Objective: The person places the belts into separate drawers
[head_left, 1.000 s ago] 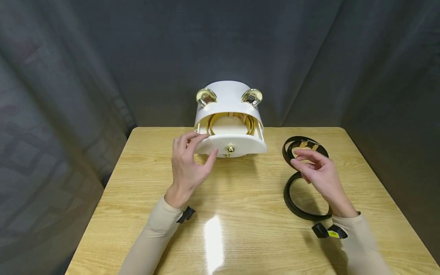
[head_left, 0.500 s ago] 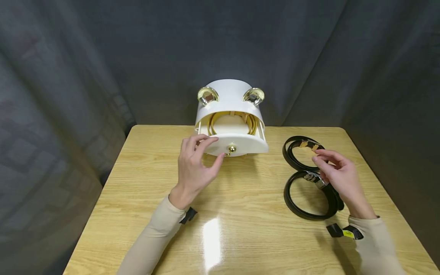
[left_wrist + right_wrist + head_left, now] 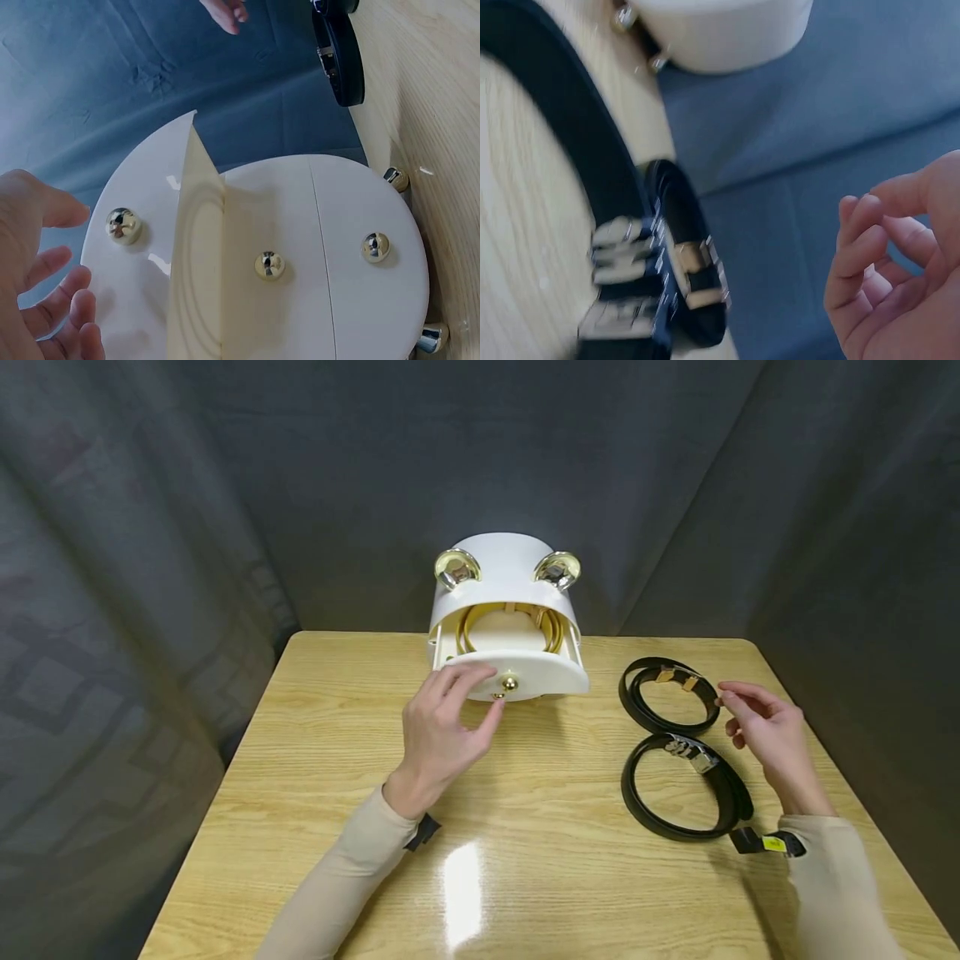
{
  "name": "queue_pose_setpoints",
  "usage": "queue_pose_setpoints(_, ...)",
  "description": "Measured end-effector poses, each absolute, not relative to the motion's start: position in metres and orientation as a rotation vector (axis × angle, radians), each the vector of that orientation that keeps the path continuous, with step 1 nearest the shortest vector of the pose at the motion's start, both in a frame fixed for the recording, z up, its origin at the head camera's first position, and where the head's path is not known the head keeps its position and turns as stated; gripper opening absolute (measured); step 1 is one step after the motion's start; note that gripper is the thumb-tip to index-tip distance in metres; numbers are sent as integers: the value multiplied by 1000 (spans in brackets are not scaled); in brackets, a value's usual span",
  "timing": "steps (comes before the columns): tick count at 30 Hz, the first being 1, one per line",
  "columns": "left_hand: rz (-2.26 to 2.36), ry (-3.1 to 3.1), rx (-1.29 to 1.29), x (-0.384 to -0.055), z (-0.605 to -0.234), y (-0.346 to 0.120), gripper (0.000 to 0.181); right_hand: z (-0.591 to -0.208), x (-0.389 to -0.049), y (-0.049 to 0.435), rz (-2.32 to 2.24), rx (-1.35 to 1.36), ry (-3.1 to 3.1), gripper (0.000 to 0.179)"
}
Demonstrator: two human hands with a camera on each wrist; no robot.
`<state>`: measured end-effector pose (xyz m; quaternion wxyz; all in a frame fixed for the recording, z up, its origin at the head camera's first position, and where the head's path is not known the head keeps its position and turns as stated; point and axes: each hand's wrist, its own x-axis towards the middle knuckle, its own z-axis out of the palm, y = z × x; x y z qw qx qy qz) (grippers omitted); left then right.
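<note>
A white rounded cabinet (image 3: 504, 564) stands at the table's back with its top drawer (image 3: 555, 673) pulled out. Inside the drawer lies a coiled yellow band (image 3: 556, 631) that resembles a belt. My left hand (image 3: 441, 731) is at the drawer front beside its gold knob (image 3: 509, 683); in the left wrist view, loosely bent fingers stay apart from that knob (image 3: 124, 226). Over at the right, my right hand (image 3: 778, 735) hovers with loosely curled fingers and holds nothing. Left of it lie a coiled black belt with gold fittings (image 3: 649, 718) and another with a silver buckle (image 3: 703, 763).
Two shiny gold ear-like discs (image 3: 457, 569) stick out from the cabinet's upper front. Below the open drawer, the left wrist view shows further drawer fronts with gold knobs (image 3: 270, 265) and short metal feet (image 3: 433, 337). Grey curtains (image 3: 375, 485) surround the wooden table (image 3: 540, 860).
My right hand has moved right, away from above the black belts, uncovering the silver buckle. My left hand has shifted slightly right along the drawer front toward the knob. The drawer remains out.
</note>
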<state>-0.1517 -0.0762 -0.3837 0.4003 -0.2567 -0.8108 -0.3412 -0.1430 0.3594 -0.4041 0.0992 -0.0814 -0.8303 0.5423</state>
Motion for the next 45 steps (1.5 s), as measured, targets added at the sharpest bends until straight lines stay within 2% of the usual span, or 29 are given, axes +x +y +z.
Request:
queue_pose_setpoints(4, -858, -2074, -670, -153, -384, -72, 31, -415, -151, 370, 1495, -325, -2541, 18)
queue_pose_setpoints(9, -850, -2109, -681, -156, -385, -68, 28, -428, -164, 381, 1418, -448, -2627, 6)
queue_pose_setpoints(15, -846, -2134, -677, -157, -388, -65, 27, -441, -177, 394, 1410, -543, -2688, 48)
queue_pose_setpoints(19, -853, -2145, -671, -157, -388, -65, 27, -444, -179, 398, 1396, -549, -2747, 61)
queue_pose_setpoints(33, -847, -2153, -642, -159, -392, -62, 25, -447, -184, 398, 1330, -482, -2872, 68)
queue_pose_setpoints(45, -833, -2151, -628, -163, -393, -60, 21, -444, -161, 403, 1276, -382, -3150, 82)
